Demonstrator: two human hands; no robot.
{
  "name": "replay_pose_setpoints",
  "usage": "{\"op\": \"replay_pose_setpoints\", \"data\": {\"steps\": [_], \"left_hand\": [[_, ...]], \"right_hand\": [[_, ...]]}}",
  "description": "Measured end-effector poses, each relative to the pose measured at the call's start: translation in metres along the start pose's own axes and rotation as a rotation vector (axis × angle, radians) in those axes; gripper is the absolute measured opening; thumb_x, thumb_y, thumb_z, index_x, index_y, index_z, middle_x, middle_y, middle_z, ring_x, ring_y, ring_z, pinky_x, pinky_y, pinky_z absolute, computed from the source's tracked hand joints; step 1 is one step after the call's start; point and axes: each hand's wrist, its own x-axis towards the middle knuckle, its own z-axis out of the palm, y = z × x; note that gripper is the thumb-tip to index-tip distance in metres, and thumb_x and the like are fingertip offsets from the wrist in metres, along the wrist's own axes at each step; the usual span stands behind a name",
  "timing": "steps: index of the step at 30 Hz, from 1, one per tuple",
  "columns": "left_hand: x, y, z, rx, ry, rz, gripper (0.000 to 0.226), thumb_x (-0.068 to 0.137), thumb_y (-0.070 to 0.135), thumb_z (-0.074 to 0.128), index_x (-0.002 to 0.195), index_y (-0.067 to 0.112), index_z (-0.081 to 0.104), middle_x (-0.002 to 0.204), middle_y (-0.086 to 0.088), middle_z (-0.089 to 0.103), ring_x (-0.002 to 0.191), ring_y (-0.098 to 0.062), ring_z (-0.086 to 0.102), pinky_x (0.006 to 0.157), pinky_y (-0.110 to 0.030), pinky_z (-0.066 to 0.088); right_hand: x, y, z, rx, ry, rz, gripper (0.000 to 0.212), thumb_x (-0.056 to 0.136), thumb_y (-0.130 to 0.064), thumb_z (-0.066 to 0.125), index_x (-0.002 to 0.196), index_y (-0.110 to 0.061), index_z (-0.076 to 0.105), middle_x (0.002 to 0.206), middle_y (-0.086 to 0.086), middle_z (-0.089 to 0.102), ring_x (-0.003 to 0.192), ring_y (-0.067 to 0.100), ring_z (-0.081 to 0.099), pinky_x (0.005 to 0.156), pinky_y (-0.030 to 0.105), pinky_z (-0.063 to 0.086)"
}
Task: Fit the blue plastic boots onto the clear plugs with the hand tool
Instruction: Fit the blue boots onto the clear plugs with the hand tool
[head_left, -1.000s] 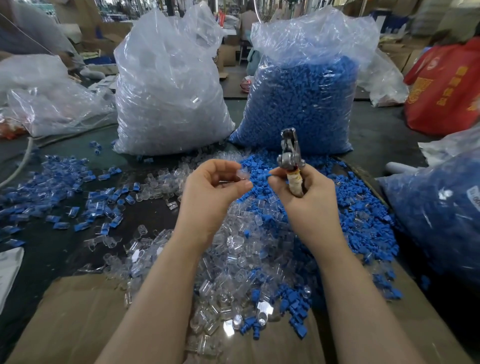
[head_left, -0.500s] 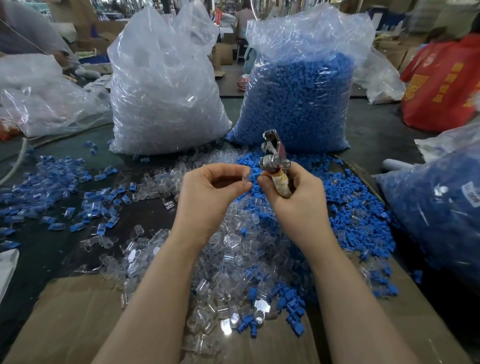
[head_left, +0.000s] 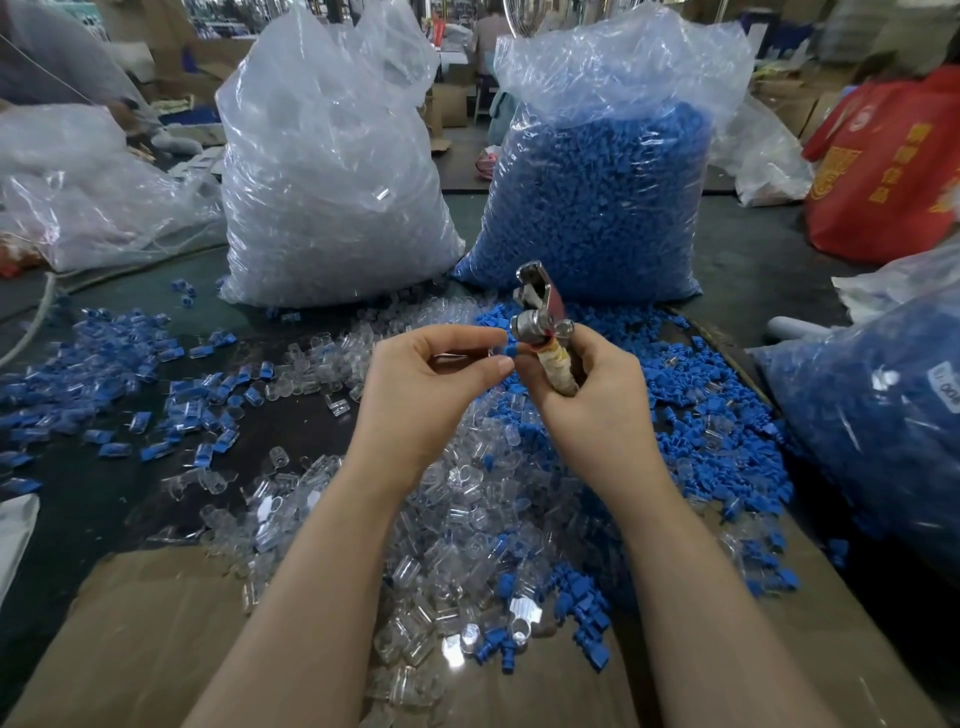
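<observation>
My right hand (head_left: 592, 395) grips the taped handle of a metal hand tool (head_left: 540, 312), whose jaws point up and away. A small blue boot (head_left: 510, 349) sits at the tool's base between my two hands. My left hand (head_left: 426, 384) has its fingers curled and its thumb and fingertips pinch at that boot; a clear plug there is hard to make out. Below my hands lies a heap of loose clear plugs (head_left: 457, 525), and loose blue boots (head_left: 717, 415) spread to the right.
Two big plastic sacks stand behind, a sack of clear plugs (head_left: 332, 171) on the left and a sack of blue boots (head_left: 597, 197) on the right. Assembled blue-and-clear pieces (head_left: 104, 374) lie scattered left. Brown cardboard (head_left: 145, 644) covers the near edge. Another blue bag (head_left: 878, 421) lies at right.
The tool has tilted leftward and its head has come closer to my left hand. My two hands have closed together, and a blue boot now shows between them.
</observation>
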Motion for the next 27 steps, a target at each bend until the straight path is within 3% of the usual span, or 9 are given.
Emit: {"op": "replay_pose_setpoints", "data": {"steps": [5, 9, 19, 27], "left_hand": [[0.000, 0.001, 0.000, -0.004, 0.002, -0.008, 0.023, 0.077, 0.003, 0.080, 0.083, 0.026, 0.076, 0.077, 0.008, 0.076, 0.074, -0.003, 0.071, 0.067, -0.012, 0.052], [0.000, 0.000, -0.001, -0.009, -0.008, -0.011, 0.023, 0.078, 0.001, 0.078, 0.082, 0.024, 0.075, 0.073, 0.010, 0.075, 0.070, 0.000, 0.069, 0.065, -0.011, 0.051], [0.002, -0.003, -0.007, -0.001, 0.074, 0.009, 0.026, 0.080, 0.004, 0.077, 0.094, 0.025, 0.074, 0.085, 0.005, 0.075, 0.081, -0.007, 0.070, 0.079, -0.022, 0.057], [0.004, -0.005, -0.006, -0.042, 0.078, 0.023, 0.028, 0.082, -0.001, 0.074, 0.098, 0.022, 0.069, 0.087, 0.002, 0.072, 0.080, -0.006, 0.067, 0.082, -0.026, 0.057]], "right_hand": [[-0.001, 0.000, 0.000, -0.047, 0.004, -0.041, 0.014, 0.089, -0.029, 0.071, 0.091, -0.016, 0.067, 0.071, -0.004, 0.065, 0.065, 0.015, 0.060, 0.060, 0.043, 0.050], [0.000, 0.000, 0.000, -0.067, -0.006, -0.047, 0.013, 0.089, -0.025, 0.071, 0.091, -0.014, 0.066, 0.073, -0.003, 0.066, 0.067, 0.020, 0.061, 0.062, 0.047, 0.051], [0.002, 0.003, -0.009, -0.054, -0.108, 0.056, 0.008, 0.089, -0.028, 0.068, 0.095, -0.023, 0.066, 0.083, -0.007, 0.070, 0.080, 0.020, 0.066, 0.077, 0.051, 0.055], [0.002, 0.007, -0.014, -0.164, -0.252, 0.069, 0.007, 0.087, -0.026, 0.068, 0.091, -0.027, 0.063, 0.074, -0.015, 0.063, 0.070, 0.011, 0.058, 0.071, 0.041, 0.051]]}}
